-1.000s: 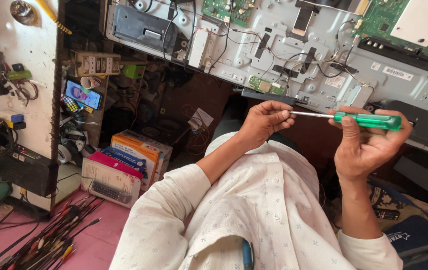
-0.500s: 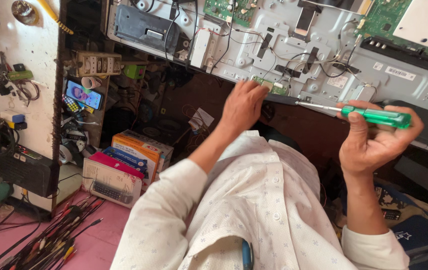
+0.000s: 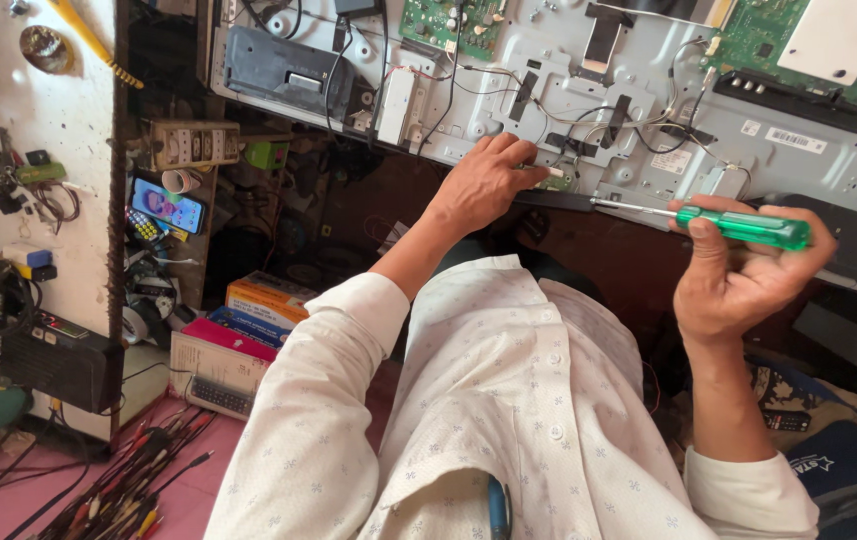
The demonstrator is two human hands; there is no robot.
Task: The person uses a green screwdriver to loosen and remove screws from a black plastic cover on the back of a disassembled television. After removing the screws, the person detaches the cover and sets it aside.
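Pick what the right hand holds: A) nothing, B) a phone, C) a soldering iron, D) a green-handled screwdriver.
D: the right hand grips a green-handled screwdriver, its shaft pointing toward the left hand resting on the opened TV back panel.

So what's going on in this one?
A person is working on the opened back of a flat-panel screen with its circuit boards and wiring exposed. The left hand rests on the panel's lower edge, fingers at a small green board there. The right hand grips a green-handled screwdriver, its tip pointing toward the left hand. Cardboard boxes and loose cables lie to the left.
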